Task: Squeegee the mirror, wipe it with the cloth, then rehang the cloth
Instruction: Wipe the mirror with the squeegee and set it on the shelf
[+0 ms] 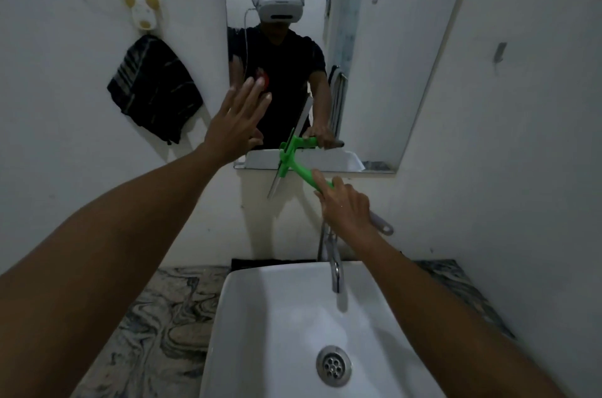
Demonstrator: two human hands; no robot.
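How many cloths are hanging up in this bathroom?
1. A dark striped cloth hangs from the hook on the wall left of the mirror. Others could be out of view.

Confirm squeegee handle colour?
Bright green squeegee handle with a grey end; head view, the only one.
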